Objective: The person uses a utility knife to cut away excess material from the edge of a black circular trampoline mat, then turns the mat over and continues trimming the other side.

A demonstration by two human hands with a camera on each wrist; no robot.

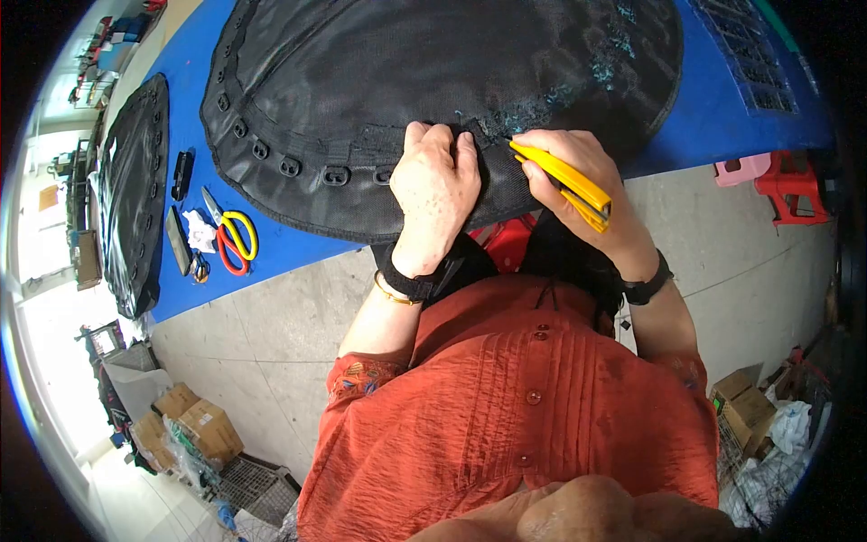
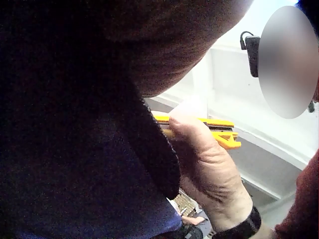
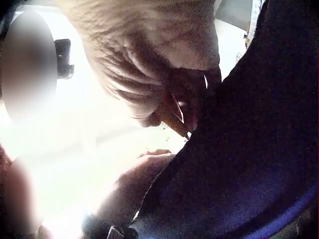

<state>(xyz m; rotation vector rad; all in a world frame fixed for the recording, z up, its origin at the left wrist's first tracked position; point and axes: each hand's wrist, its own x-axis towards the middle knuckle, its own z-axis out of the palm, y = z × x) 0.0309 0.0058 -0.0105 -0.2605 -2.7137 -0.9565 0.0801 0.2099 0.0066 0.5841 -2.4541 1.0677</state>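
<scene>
A large oval black fabric piece (image 1: pixel 433 63) with a bound edge and black plastic buckles (image 1: pixel 335 175) lies toward me. My left hand (image 1: pixel 438 185) grips its near band, knuckles up and fingers bent into the fabric. To its right, my right hand (image 1: pixel 591 158) holds a long yellow stapler-like tool (image 1: pixel 569 183), its front end at the band. In the left wrist view a dark metal strip shows between the yellow arms of the tool (image 2: pixel 217 123). Teal thread fuzz (image 1: pixel 603 72) clings along the fabric. The fabric hides much of both wrist views.
On the blue table (image 1: pixel 262 275) lie scissors (image 1: pixel 237 239) with red and yellow handles, a white scrap (image 1: pixel 200 231) and small dark tools. Another black piece (image 1: pixel 135 194) is at left, a clear packet (image 1: pixel 745 54) at far right. Red stools (image 1: pixel 792 194) and cardboard boxes (image 1: pixel 209 429) stand below.
</scene>
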